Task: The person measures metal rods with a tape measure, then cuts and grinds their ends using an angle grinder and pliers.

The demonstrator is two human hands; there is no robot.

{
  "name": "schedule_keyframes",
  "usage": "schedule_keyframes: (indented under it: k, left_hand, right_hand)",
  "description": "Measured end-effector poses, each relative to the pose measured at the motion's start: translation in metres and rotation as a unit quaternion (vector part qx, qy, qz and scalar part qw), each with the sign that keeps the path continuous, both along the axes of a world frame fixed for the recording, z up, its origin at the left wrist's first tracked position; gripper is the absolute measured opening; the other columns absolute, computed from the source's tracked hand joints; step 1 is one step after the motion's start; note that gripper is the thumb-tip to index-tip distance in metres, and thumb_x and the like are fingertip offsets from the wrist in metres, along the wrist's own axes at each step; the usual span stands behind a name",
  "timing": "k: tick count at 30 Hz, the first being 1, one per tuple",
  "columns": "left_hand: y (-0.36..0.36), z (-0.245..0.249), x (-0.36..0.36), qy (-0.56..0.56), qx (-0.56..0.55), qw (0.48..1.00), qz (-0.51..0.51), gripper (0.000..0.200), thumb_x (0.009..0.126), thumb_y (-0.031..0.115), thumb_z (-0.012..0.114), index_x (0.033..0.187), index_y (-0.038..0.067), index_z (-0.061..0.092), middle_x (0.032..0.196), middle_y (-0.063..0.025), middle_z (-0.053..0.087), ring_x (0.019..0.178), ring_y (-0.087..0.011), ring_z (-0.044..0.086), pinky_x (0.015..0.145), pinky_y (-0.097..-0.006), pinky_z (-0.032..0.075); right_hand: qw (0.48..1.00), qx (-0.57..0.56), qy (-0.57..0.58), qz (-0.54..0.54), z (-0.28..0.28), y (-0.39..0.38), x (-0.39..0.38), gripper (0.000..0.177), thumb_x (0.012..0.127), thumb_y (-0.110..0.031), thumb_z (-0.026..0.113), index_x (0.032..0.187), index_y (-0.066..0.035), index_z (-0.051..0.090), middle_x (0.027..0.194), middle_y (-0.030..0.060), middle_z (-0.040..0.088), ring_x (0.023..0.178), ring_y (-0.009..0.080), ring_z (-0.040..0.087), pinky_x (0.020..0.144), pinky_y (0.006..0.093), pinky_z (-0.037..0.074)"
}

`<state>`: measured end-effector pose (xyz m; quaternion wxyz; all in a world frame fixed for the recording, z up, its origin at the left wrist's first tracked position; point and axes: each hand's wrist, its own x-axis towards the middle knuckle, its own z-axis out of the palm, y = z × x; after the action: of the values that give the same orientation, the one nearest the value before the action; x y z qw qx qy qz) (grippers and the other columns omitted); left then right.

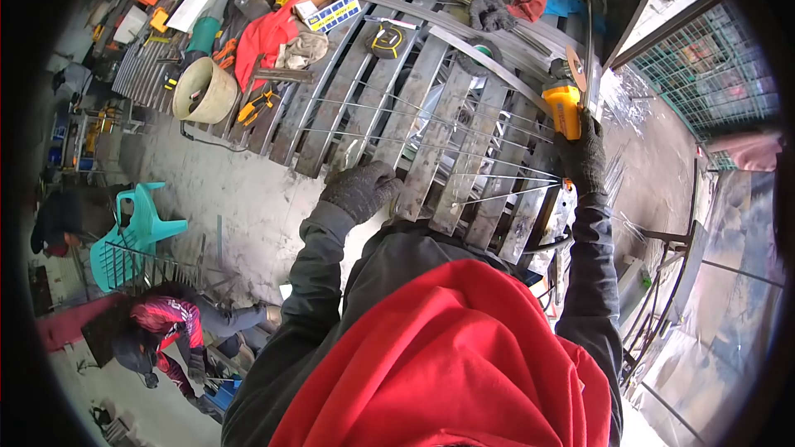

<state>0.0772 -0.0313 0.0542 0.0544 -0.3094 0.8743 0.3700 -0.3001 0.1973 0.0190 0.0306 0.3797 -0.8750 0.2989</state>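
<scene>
Red cloth [464, 348] drapes nearest, right fingers [592, 136] gripping a grinder [565, 108], left fingers [383, 185] curled, hold unclear, a bucket [219, 98] containing something dark [196, 95].

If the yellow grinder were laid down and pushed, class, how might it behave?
The yellow grinder should stay stiff: it looks hard-cased. It would probably rock, not roll, with its disc jutting from one end. That thin disc might chip.
</scene>
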Motion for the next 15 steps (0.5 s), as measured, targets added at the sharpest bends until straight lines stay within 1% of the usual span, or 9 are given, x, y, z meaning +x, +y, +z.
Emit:
schedule_keyframes:
  k: [4,6,7,8,9,10,11,13,15]
  left_hand:
    - [-0.012,0.000,-0.016,-0.041,0.021,0.999,-0.020,0.029,0.094,0.034,0.068,0.106,0.008,0.067,0.098,-0.0172,0.070,0.093,-0.0343,0.068,0.080,-0.0427,0.052]
    - [-0.019,-0.001,-0.027,0.037,0.039,0.998,-0.026,0.032,0.094,0.036,0.068,0.110,0.008,0.066,0.103,-0.0178,0.070,0.097,-0.0345,0.068,0.082,-0.0419,0.052]
    - [-0.025,-0.017,-0.034,0.040,0.039,0.998,-0.035,0.032,0.094,0.036,0.068,0.110,0.008,0.066,0.103,-0.0178,0.070,0.097,-0.0345,0.068,0.082,-0.0419,0.052]
    - [-0.033,-0.046,-0.040,0.121,0.026,0.992,-0.029,0.031,0.094,0.034,0.066,0.112,0.009,0.065,0.106,-0.0171,0.069,0.098,-0.0357,0.067,0.084,-0.0444,0.053]
    - [-0.032,-0.026,-0.052,0.125,-0.042,0.991,-0.036,0.031,0.093,0.032,0.065,0.116,0.011,0.065,0.112,-0.0165,0.067,0.102,-0.0369,0.066,0.088,-0.0453,0.053]
    - [-0.031,-0.005,-0.064,0.127,-0.112,0.985,-0.039,0.032,0.093,0.029,0.064,0.121,0.013,0.064,0.118,-0.0158,0.066,0.107,-0.0381,0.064,0.091,-0.0462,0.053]
    - [-0.033,-0.012,-0.076,0.129,-0.111,0.985,-0.043,0.032,0.093,0.029,0.064,0.121,0.013,0.064,0.118,-0.0158,0.066,0.107,-0.0381,0.064,0.091,-0.0462,0.053]
    - [-0.050,-0.039,-0.100,0.207,-0.168,0.963,-0.047,0.032,0.090,0.023,0.063,0.122,0.014,0.065,0.122,-0.0103,0.064,0.111,-0.0385,0.062,0.095,-0.0457,0.053]
    - [-0.058,-0.058,-0.116,0.175,-0.201,0.962,-0.060,0.029,0.091,0.024,0.063,0.118,0.015,0.066,0.119,-0.0102,0.064,0.110,-0.0361,0.062,0.093,-0.0461,0.052]
  right_hand:
    - [1.000,0.002,-0.008,-0.028,-0.003,0.003,0.005,0.070,0.083,-0.022,0.076,0.145,-0.010,0.048,0.132,0.0214,0.054,0.117,0.0392,0.059,0.098,0.0441,0.051]
    - [0.998,-0.010,-0.015,-0.060,-0.009,0.003,0.007,0.071,0.081,-0.022,0.079,0.146,-0.015,0.050,0.133,0.0223,0.051,0.118,0.0371,0.060,0.097,0.0435,0.051]
    - [0.996,-0.020,-0.019,-0.079,-0.012,0.001,0.010,0.072,0.080,-0.023,0.080,0.146,-0.017,0.050,0.126,0.0226,0.055,0.113,0.0376,0.064,0.093,0.0442,0.053]
    - [0.994,-0.015,-0.058,-0.094,-0.012,0.003,0.011,0.071,0.080,-0.024,0.081,0.145,-0.018,0.051,0.121,0.0227,0.058,0.107,0.0388,0.066,0.090,0.0452,0.054]
    - [0.989,-0.011,-0.097,-0.108,-0.009,0.003,0.013,0.071,0.080,-0.026,0.081,0.145,-0.019,0.052,0.115,0.0227,0.061,0.102,0.0400,0.068,0.087,0.0462,0.054]
    - [0.994,-0.009,-0.072,-0.081,-0.013,0.004,0.012,0.074,0.082,-0.031,0.078,0.148,-0.016,0.046,0.106,0.0250,0.066,0.095,0.0435,0.069,0.081,0.0495,0.055]
    - [0.994,-0.009,-0.072,-0.085,-0.016,0.008,0.012,0.074,0.082,-0.031,0.078,0.148,-0.016,0.046,0.106,0.0250,0.066,0.095,0.0435,0.069,0.081,0.0495,0.055]
    - [0.988,0.017,-0.090,-0.124,-0.008,0.002,0.020,0.079,0.084,-0.037,0.075,0.150,-0.012,0.039,0.106,0.0279,0.068,0.097,0.0455,0.068,0.080,0.0514,0.054]
    - [0.988,0.050,-0.073,-0.129,0.004,0.001,0.026,0.081,0.085,-0.040,0.073,0.150,-0.010,0.036,0.108,0.0283,0.069,0.098,0.0460,0.068,0.080,0.0523,0.054]
